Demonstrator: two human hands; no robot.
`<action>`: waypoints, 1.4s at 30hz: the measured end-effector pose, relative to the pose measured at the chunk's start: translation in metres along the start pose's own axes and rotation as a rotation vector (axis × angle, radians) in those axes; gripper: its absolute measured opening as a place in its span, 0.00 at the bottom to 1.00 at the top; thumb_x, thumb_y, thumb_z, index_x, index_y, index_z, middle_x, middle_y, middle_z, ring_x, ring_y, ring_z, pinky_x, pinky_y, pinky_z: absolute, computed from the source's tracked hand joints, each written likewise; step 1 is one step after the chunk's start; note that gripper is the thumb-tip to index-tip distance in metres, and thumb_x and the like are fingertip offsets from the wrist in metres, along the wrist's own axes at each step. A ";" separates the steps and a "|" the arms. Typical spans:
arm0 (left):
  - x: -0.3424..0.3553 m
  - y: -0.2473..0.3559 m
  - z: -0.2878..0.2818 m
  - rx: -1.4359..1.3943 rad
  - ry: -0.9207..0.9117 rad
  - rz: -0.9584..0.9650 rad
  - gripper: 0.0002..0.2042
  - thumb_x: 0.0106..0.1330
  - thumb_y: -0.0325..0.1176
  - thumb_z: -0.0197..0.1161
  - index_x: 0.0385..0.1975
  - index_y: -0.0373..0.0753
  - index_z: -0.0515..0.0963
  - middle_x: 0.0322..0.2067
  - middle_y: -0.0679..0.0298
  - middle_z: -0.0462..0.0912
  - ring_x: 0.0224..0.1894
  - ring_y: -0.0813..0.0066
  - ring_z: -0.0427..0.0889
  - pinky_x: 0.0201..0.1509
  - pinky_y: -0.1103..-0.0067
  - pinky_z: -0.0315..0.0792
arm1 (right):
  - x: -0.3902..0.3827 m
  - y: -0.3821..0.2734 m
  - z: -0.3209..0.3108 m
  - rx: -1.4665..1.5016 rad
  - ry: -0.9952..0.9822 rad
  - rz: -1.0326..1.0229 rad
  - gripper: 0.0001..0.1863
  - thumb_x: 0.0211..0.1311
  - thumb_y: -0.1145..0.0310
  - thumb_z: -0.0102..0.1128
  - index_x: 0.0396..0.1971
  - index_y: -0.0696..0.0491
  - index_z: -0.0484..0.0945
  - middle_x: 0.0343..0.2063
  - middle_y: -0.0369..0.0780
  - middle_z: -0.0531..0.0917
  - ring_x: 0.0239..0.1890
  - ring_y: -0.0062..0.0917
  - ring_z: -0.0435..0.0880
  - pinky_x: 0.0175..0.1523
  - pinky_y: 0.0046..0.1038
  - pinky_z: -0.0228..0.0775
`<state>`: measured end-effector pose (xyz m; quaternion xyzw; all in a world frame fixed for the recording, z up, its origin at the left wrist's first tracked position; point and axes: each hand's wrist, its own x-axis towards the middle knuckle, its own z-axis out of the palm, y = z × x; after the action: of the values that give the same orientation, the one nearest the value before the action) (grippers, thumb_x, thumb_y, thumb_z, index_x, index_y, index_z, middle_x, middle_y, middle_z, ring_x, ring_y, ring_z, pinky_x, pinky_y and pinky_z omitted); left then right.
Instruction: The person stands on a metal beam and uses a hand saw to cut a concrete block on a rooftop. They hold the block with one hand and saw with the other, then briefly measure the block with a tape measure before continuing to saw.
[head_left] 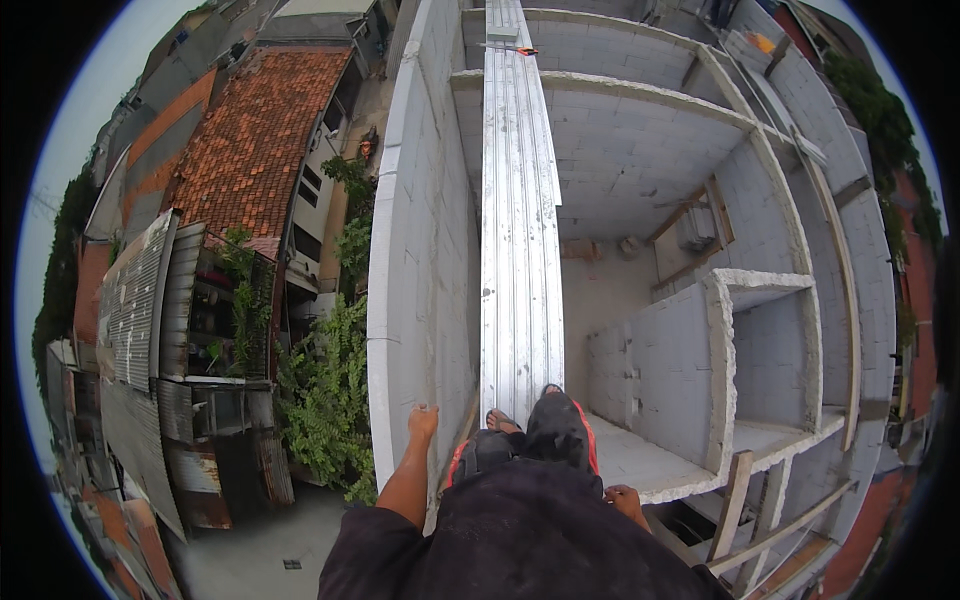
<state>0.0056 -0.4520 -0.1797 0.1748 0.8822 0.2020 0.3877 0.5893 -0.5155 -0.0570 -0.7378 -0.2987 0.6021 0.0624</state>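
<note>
I look straight down from high up on an unfinished block building. A long ribbed metal sheet [520, 220] runs away from me across the open rooms, and my sandalled foot [503, 421] rests at its near end. My left hand [423, 421] presses on the top of the tall grey block wall [420, 230], fingers together, holding nothing. Beside my hip, my right hand [622, 498] hangs with fingers curled; nothing shows in it. Dark trousers with red trim [560, 430] cover my legs.
Left of the wall is a sheer drop to a garden with green bushes [330, 400], a tiled red roof [260, 140] and corrugated sheds [140, 300]. Right of the metal sheet lie open block-walled rooms [690, 350] far below. Wooden props [735, 500] lean at lower right.
</note>
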 end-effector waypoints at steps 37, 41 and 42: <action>0.397 0.362 -0.030 0.283 -0.020 -0.153 0.62 0.56 0.55 0.76 0.79 0.27 0.41 0.80 0.36 0.37 0.80 0.35 0.50 0.82 0.59 0.55 | 0.206 -0.401 -0.097 -0.018 0.065 0.083 0.20 0.70 0.67 0.62 0.56 0.63 0.78 0.35 0.46 0.88 0.30 0.30 0.89 0.32 0.30 0.84; 0.396 0.364 -0.027 0.298 -0.032 -0.223 0.63 0.55 0.55 0.77 0.79 0.28 0.41 0.80 0.36 0.37 0.80 0.35 0.49 0.82 0.60 0.54 | 0.241 -0.482 -0.066 -0.063 0.039 -0.014 0.21 0.68 0.68 0.65 0.56 0.61 0.79 0.36 0.46 0.88 0.32 0.29 0.90 0.31 0.28 0.83; 0.398 0.372 -0.026 0.313 -0.038 -0.241 0.63 0.55 0.56 0.77 0.79 0.28 0.41 0.80 0.35 0.36 0.80 0.35 0.48 0.82 0.60 0.53 | 0.253 -0.499 -0.061 -0.083 0.032 -0.029 0.21 0.68 0.68 0.66 0.57 0.61 0.79 0.36 0.46 0.88 0.32 0.29 0.90 0.31 0.28 0.83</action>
<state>-0.2122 0.0460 -0.2248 0.1300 0.9099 0.0111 0.3937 0.4882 0.0375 -0.0308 -0.7448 -0.3329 0.5766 0.0452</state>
